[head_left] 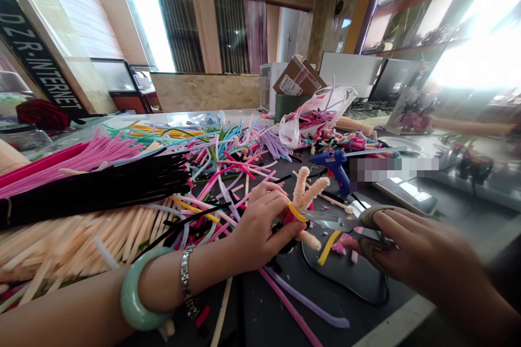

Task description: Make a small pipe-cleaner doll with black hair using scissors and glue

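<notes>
My left hand (264, 222) is closed around a small pipe-cleaner figure (303, 195). Two peach fuzzy loops stick up from the figure, a yellow band circles it, and a peach stub points out lower right; its lower part is hidden in my fingers. My right hand (423, 260) grips a pair of scissors (345, 223) by the handles. The scissor blades reach left to the yellow band, their tips touching or very close to it. Below the scissors lie a yellow pipe-cleaner piece (329, 248) and pink scraps (341, 244) on the dark table.
Bundles of black (122, 181), pink (101, 154) and peach pipe cleaners (101, 233) lie at left. A blue glue gun (336, 168) stands behind my hands. A phone (407, 192) lies at right. Farther back are a plastic bag (317, 111) and a cardboard box (301, 78).
</notes>
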Tool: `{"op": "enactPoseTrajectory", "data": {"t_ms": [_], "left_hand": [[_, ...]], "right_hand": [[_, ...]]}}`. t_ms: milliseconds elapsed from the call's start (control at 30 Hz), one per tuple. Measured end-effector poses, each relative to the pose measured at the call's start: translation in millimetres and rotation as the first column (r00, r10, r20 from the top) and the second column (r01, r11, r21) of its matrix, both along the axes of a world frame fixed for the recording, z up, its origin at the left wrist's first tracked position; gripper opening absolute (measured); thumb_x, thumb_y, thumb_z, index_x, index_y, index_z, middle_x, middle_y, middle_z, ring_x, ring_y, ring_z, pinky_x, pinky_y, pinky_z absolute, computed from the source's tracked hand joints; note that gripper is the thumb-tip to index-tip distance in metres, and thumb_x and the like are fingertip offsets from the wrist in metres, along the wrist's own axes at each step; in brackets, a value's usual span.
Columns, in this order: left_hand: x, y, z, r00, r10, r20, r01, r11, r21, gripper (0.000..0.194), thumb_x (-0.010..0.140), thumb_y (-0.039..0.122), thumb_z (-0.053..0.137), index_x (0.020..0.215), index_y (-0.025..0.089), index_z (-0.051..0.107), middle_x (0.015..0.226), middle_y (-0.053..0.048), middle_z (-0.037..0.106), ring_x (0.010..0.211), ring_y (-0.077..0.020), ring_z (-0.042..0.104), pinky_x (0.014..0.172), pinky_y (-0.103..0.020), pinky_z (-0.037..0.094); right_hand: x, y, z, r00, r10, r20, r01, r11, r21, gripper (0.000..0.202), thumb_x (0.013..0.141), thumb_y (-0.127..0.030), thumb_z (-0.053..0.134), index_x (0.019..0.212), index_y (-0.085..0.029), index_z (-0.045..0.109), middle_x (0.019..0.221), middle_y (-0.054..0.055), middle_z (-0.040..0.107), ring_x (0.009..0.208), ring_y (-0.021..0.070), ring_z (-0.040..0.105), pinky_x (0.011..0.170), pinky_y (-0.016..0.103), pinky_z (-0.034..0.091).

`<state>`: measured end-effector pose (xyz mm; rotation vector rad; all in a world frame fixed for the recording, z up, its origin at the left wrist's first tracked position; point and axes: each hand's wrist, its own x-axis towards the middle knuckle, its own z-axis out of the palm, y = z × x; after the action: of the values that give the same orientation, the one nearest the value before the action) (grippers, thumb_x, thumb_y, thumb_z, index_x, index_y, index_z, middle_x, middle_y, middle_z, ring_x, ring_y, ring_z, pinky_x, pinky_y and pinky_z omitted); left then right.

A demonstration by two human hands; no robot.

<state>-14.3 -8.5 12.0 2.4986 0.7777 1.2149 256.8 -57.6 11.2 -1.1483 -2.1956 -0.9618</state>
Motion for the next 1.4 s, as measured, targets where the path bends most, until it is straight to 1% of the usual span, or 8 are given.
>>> {"op": "enactPoseTrajectory", "data": {"t_ms": [233, 367, 467, 567, 800, 1067, 1233, 1400], "left_hand": [[0, 0, 0.0, 1.0, 0.001, -0.008, -0.001, 1.0, 0.002, 0.022, 0.088, 0.029, 0.058, 0.069, 0.019, 0.052, 0.074, -0.003, 0.058, 0.088, -0.0217, 0.05, 0.086, -0.039, 0.043], [0, -1, -0.7, 1.0, -0.004, -0.031, 0.005, 1.0, 0.023, 0.019, 0.087, 0.028, 0.06, 0.072, 0.018, 0.053, 0.08, -0.004, 0.061, 0.09, -0.0216, 0.05, 0.088, -0.038, 0.042], [0, -1, -0.6, 0.999, -0.01, -0.035, 0.011, 0.999, 0.034, 0.018, 0.087, 0.027, 0.06, 0.073, 0.018, 0.054, 0.081, -0.005, 0.062, 0.092, -0.0219, 0.05, 0.088, -0.038, 0.042], [0, -1, -0.4, 0.999, -0.016, -0.04, 0.017, 0.999, 0.032, 0.017, 0.087, 0.027, 0.06, 0.074, 0.018, 0.054, 0.081, -0.005, 0.063, 0.092, -0.022, 0.051, 0.088, -0.038, 0.042], [-1, -1, 0.1, 0.999, -0.018, -0.041, 0.019, 1.0, 0.017, 0.017, 0.087, 0.026, 0.061, 0.074, 0.018, 0.054, 0.082, -0.005, 0.063, 0.093, -0.0222, 0.049, 0.088, -0.038, 0.041], [0, -1, -1.1, 0.999, -0.022, -0.05, 0.024, 0.999, 0.028, 0.017, 0.089, 0.025, 0.058, 0.075, 0.017, 0.053, 0.084, -0.006, 0.063, 0.091, -0.0211, 0.049, 0.09, -0.038, 0.041], [0, 0, -0.7, 0.999, -0.018, -0.034, 0.019, 1.0, 0.018, 0.019, 0.088, 0.026, 0.059, 0.074, 0.017, 0.052, 0.082, -0.006, 0.062, 0.092, -0.0216, 0.05, 0.09, -0.037, 0.041], [1, 0, 0.1, 0.999, -0.032, -0.041, 0.034, 0.999, 0.036, 0.019, 0.089, 0.026, 0.058, 0.074, 0.017, 0.052, 0.081, -0.005, 0.062, 0.09, -0.0207, 0.051, 0.091, -0.037, 0.04]], "right_hand": [[0, -2, 1.9, 1.0, -0.024, -0.003, 0.024, 0.997, -0.068, 0.012, 0.082, -0.032, 0.061, 0.08, -0.021, 0.059, 0.075, 0.0, 0.068, 0.064, 0.0156, 0.064, 0.055, 0.028, 0.037], [7, 2, 2.0, 0.999, 0.034, 0.006, -0.033, 0.996, -0.083, 0.004, 0.079, -0.025, 0.061, 0.08, -0.021, 0.058, 0.079, 0.0, 0.07, 0.068, 0.0151, 0.066, 0.059, 0.026, 0.042], [12, 5, 2.0, 0.996, 0.089, 0.027, -0.087, 0.993, -0.075, 0.006, 0.078, -0.023, 0.06, 0.084, -0.022, 0.059, 0.082, 0.0, 0.071, 0.07, 0.0146, 0.067, 0.061, 0.025, 0.044], [14, 5, 2.2, 0.995, 0.095, 0.039, -0.092, 0.994, -0.064, 0.007, 0.078, -0.023, 0.06, 0.086, -0.022, 0.059, 0.082, 0.0, 0.072, 0.069, 0.0149, 0.068, 0.059, 0.024, 0.046], [14, 6, 2.2, 0.993, 0.104, 0.062, -0.102, 0.994, -0.042, 0.007, 0.084, -0.027, 0.058, 0.086, -0.02, 0.057, 0.081, 0.002, 0.072, 0.069, 0.0158, 0.069, 0.058, 0.025, 0.047], [8, 4, 3.0, 0.995, 0.093, -0.039, -0.095, 0.993, -0.076, 0.016, 0.092, -0.027, 0.048, 0.084, -0.02, 0.061, 0.08, 0.0, 0.072, 0.069, 0.0137, 0.07, 0.06, 0.025, 0.045], [8, 4, 2.2, 0.994, 0.103, -0.045, -0.106, 0.991, -0.081, 0.019, 0.09, -0.038, 0.055, 0.082, -0.021, 0.06, 0.078, -0.001, 0.072, 0.065, 0.0131, 0.069, 0.058, 0.024, 0.044], [8, 3, 2.4, 0.993, 0.094, -0.064, -0.101, 0.988, -0.114, 0.028, 0.09, -0.048, 0.055, 0.083, -0.022, 0.059, 0.079, -0.001, 0.072, 0.065, 0.014, 0.069, 0.057, 0.025, 0.043]]}}
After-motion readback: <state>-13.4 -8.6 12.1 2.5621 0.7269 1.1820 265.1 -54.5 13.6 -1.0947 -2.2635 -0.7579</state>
